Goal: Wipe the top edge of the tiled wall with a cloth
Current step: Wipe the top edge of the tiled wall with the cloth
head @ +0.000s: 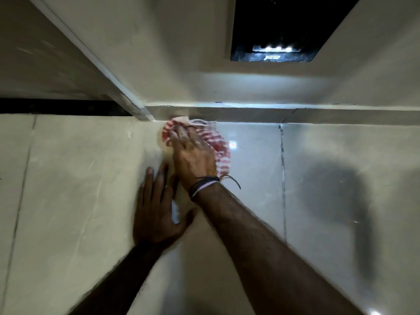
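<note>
The right hand, at the centre of the frame, lies flat over a red-and-white striped cloth and presses it against the tiled wall. The fingers are extended upward, with their tips just below the top edge of the wall. The cloth is bunched under the palm and fingers; it shows above the fingertips, touching the ledge, and spills out to the right of the hand. Whether the fingers curl into the fabric cannot be told; the hand reads as pressing rather than clenching. Several thin bands circle the right wrist.

The left hand, lower and left of centre, is open, palm flat on the wall, fingers spread and pointing up. It holds nothing. Its fingertips sit just beside the right wrist.

The wall consists of large pale glossy tiles with dark grout lines; a bright reflection lies on the tile right of the cloth. The ledge runs horizontally across the middle of the frame. A pale beam runs diagonally from the upper left down to the ledge. In the upper right, a dark rectangular recess in the ceiling contains a row of small lights. A soft shadow falls on the tiles at right.
</note>
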